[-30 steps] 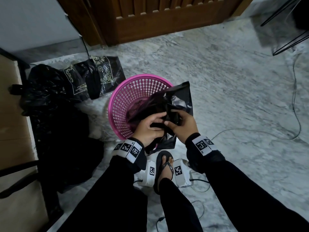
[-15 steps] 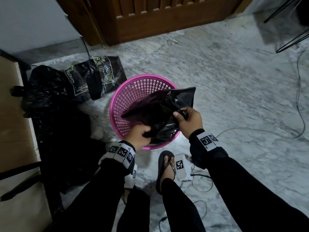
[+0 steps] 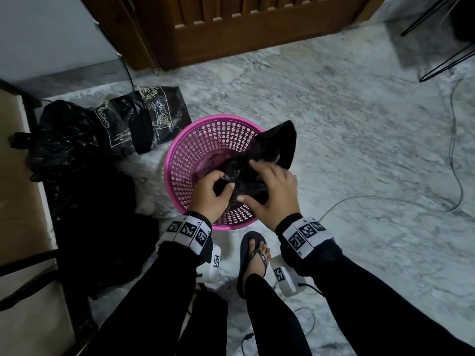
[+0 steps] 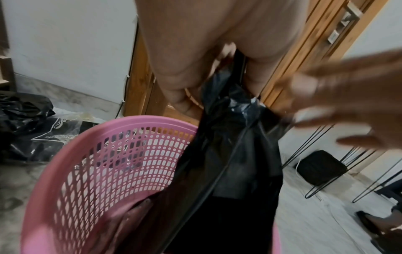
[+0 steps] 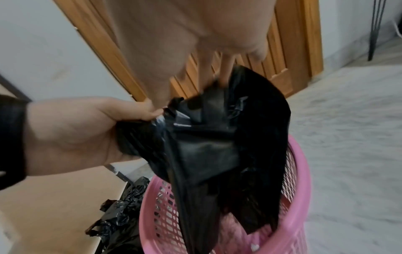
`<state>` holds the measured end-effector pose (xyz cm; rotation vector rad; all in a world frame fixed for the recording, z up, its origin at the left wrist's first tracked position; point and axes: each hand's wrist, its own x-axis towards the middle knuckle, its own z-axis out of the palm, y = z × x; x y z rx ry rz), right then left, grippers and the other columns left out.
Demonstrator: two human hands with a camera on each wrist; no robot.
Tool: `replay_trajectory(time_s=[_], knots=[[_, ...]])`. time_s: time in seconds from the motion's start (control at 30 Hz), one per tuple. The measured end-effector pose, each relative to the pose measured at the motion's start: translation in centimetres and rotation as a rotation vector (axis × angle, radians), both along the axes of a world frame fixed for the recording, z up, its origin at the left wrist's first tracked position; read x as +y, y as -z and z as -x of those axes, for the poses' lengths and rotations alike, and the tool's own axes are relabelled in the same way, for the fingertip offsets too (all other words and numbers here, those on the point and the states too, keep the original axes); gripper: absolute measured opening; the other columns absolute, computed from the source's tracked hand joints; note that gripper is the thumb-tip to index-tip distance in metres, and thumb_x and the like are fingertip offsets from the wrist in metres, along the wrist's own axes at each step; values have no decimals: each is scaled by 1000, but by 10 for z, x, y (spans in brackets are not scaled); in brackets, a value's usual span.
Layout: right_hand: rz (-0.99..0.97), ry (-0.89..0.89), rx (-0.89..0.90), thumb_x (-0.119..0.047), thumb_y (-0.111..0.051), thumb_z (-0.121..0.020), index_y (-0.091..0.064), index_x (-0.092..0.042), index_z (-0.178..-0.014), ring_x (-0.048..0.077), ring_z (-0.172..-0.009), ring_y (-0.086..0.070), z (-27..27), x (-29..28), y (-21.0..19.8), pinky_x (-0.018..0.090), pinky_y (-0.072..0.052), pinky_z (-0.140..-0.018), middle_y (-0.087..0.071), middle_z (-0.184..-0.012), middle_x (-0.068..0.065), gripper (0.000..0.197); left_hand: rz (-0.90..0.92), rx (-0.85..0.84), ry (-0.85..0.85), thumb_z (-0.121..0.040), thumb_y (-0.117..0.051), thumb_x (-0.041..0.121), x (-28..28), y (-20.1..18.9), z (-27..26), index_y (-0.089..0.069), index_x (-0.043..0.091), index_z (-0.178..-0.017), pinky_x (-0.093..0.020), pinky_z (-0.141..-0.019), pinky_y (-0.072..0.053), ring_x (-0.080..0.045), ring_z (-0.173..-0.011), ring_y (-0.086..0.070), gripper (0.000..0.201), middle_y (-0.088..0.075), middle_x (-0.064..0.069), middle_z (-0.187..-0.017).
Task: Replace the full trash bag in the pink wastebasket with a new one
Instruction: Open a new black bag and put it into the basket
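Observation:
The pink mesh wastebasket [image 3: 180, 150] stands on the marble floor in front of my feet. A new black trash bag [image 3: 280, 145] hangs bunched over its right half, with the lower end down inside the basket [image 5: 300, 171]. My left hand [image 3: 221, 186] grips the gathered top of the bag [image 4: 228, 137] above the near rim. My right hand [image 3: 254, 181] lies over the bag with fingers spread and straight; the fingertips [image 5: 224, 77] touch its upper fold. A full, crumpled black bag [image 3: 64, 140] lies on the floor at the left.
A printed packet of bags [image 3: 151, 114] lies behind the basket, by the wooden door [image 3: 257, 29]. Thin cables [image 3: 455, 150] run across the floor at the right, near black hairpin legs [image 3: 449, 60]. My sandalled foot [image 3: 254, 255] is just in front of the basket. Dark furniture stands at the left.
My right hand has let go its pinch on the bag's edge and now spreads over the bag. Both hands have come closer together above the basket's near rim.

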<state>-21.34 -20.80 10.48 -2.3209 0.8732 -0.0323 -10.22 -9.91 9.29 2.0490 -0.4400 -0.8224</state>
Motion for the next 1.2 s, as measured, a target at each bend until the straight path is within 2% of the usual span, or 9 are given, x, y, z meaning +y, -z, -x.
replay_trajectory(time_s=[0.13,0.27,0.43,0.53,0.63,0.73,0.9,1.1,1.2], knots=[[-74,53,-55,-30,-71,-76,-66,-23,-108,30,-89,-58,-1,-7,13,48,-50,-82,-64,-96,7,33,-22,-65,25,-85,-61,18,1,-7,-7,-64,7,-97,-17,-74,-45,-14,-85,-60,17,-66,-2,-89],[-34,25,-122,-34,-76,-70,-59,-27,-120,23,-94,-55,-9,-8,10,35,-52,-79,-51,-105,10,53,-14,-75,102,-85,-62,17,5,-10,-10,-65,7,-104,-14,-78,-44,-12,-90,-60,22,-65,1,-94],[15,3,-111,-17,-66,-73,-70,-17,-86,29,-90,-60,-21,-11,12,46,-52,-76,-62,-97,7,13,-15,-32,126,-83,-65,17,10,-14,-9,-66,7,-102,-18,-73,-49,-13,-84,-62,21,-65,1,-88],[58,-7,-77,-12,-63,-75,-68,-14,-86,30,-87,-60,-23,-16,7,47,-51,-77,-70,-91,5,12,-56,-30,155,-81,-67,20,17,-13,-12,-68,11,-94,-21,-70,-49,-14,-80,-63,16,-67,2,-83],[63,-8,-87,-9,-64,-75,-68,-14,-86,31,-86,-60,-19,-20,4,47,-51,-78,-73,-87,4,14,-93,-52,116,-83,-65,18,27,-9,-16,-64,13,-76,-6,-55,-37,-6,-62,-55,8,-57,8,-63],[101,-50,-56,-9,-69,-70,-68,-15,-93,32,-90,-58,-14,-22,5,47,-49,-80,-70,-95,5,24,-64,-70,32,-83,-65,14,27,-10,-18,-68,10,-81,0,-57,-38,4,-66,-54,6,-62,4,-70],[148,-59,-242,-25,-74,-72,-64,-9,-84,27,-81,-56,-13,-11,-4,34,-46,-71,-62,-87,9,22,-49,-25,10,-77,-72,19,13,-17,-15,-62,17,-71,-13,-60,-45,-5,-65,-60,12,-63,5,-66],[-399,116,-230,-13,-71,-79,-68,-11,-107,11,-77,-65,-30,3,0,18,-53,-76,-70,-89,2,28,41,88,13,-77,-71,11,4,-21,-14,-70,6,-90,-46,-81,-56,-26,-82,-69,14,-72,-12,-84],[-512,233,-268,-4,-71,-77,-74,-8,-92,5,-68,-63,-40,2,1,12,-50,-71,-69,-80,0,16,24,112,30,-77,-71,9,7,-21,-16,-71,7,-89,-42,-84,-55,-25,-83,-69,13,-70,-8,-79]])
